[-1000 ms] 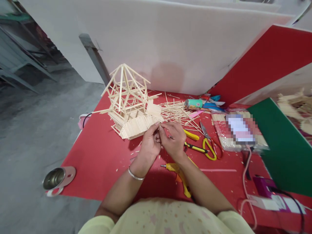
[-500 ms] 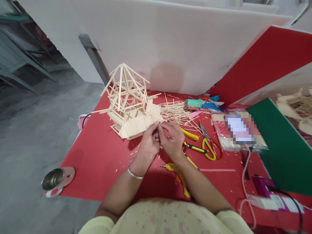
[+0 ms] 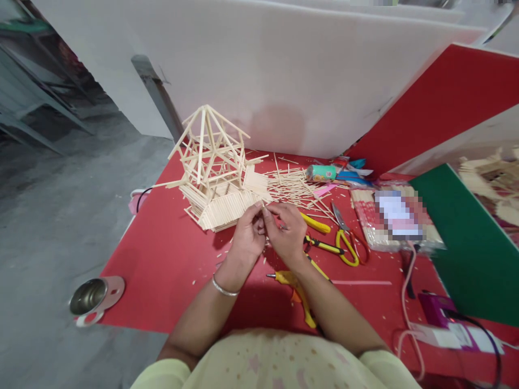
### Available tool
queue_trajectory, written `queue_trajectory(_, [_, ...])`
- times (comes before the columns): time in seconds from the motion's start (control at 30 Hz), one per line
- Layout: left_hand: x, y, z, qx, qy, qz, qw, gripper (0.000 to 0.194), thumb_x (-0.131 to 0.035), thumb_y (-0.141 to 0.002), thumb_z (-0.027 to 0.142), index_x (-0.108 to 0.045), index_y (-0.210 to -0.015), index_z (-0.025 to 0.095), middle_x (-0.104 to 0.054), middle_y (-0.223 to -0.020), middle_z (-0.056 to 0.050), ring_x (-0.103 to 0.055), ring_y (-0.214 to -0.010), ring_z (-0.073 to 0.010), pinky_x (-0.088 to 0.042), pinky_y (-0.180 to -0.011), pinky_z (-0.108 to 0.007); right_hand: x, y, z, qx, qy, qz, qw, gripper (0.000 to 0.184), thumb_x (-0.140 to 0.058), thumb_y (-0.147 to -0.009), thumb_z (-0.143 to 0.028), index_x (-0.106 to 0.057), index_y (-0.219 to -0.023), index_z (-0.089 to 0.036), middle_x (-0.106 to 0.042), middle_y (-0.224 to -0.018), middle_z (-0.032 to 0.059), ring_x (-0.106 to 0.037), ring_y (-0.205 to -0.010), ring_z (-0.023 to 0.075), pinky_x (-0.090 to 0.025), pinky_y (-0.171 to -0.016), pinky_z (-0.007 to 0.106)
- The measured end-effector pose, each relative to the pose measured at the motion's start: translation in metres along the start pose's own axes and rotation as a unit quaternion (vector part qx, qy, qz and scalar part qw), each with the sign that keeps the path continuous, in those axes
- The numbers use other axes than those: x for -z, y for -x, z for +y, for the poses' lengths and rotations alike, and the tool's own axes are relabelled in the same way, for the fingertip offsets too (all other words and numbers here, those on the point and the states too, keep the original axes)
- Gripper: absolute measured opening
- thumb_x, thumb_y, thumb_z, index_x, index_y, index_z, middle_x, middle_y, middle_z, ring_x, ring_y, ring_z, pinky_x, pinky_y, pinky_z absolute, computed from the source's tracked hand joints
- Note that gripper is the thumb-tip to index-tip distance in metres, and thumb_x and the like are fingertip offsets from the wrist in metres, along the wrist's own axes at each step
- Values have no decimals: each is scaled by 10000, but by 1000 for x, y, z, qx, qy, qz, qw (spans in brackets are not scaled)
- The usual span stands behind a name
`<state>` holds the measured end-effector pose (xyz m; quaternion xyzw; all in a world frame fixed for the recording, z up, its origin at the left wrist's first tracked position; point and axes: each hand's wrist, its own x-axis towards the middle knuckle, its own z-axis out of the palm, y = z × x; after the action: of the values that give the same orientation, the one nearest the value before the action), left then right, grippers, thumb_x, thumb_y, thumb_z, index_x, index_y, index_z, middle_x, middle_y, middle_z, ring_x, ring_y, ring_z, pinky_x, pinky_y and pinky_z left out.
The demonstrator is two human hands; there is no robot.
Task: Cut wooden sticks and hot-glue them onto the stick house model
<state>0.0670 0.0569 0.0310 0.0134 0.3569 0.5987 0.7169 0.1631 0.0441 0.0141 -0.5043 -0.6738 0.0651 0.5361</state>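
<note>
My left hand (image 3: 246, 240) and my right hand (image 3: 287, 231) meet at the middle of the red table (image 3: 162, 259), fingertips pinched together on a thin wooden stick (image 3: 268, 207). Just beyond them stands a small house model (image 3: 211, 167) built of pale sticks, with an open frame roof and a slatted base. A loose heap of sticks (image 3: 294, 186) lies to its right. A silver bangle circles my left wrist.
A yellow glue gun (image 3: 295, 289) lies under my right forearm. Yellow pliers (image 3: 320, 235) and scissors (image 3: 346, 237) lie to the right, beside a packet of sticks (image 3: 395, 219). A metal tin (image 3: 88, 296) sits at the table's left corner. White, red and green boards stand behind.
</note>
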Motion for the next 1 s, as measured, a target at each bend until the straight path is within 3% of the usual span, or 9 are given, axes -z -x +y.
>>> queue_trajectory(0.13, [2, -2, -1, 2, 37, -40, 999, 241, -829, -623, 144, -604, -710, 144, -579, -580, 81, -420, -411, 7, -249, -375, -117, 2, -2, -3, -6, -3, -13, 1000, 109, -628, -941, -260, -732, -943, -230, -732, -900, 44, -656, -866, 178, -540, -824, 353])
queue_trajectory(0.77, [1, 0, -1, 4, 17, -33, 999, 220, -821, -642, 179, -611, -703, 151, -590, -567, 69, -450, -408, -11, -260, -374, -133, 5, -2, -4, -16, -19, -32, 999, 120, -621, -940, -276, -727, -956, -221, -727, -911, 53, -651, -867, 183, -545, -825, 361])
queue_trajectory(0.9, [1, 3, -3, 0, -6, -34, 999, 247, -821, -641, 181, -578, -682, 159, -536, -535, 84, -408, -394, -8, -245, -372, -136, 8, -1, -5, -17, -9, -25, 1000, 139, -603, -950, -272, -731, -925, -222, -729, -889, 50, -654, -853, 177, -544, -814, 351])
queue_trajectory(1.0, [6, 10, -8, 3, -36, -65, 997, 309, -839, -656, 209, -533, -657, 168, -437, -496, 99, -357, -388, -8, -246, -375, -130, 24, 9, -3, -4, 7, -56, 998, 146, -599, -951, -260, -735, -997, -229, -741, -941, 53, -671, -904, 181, -549, -849, 349])
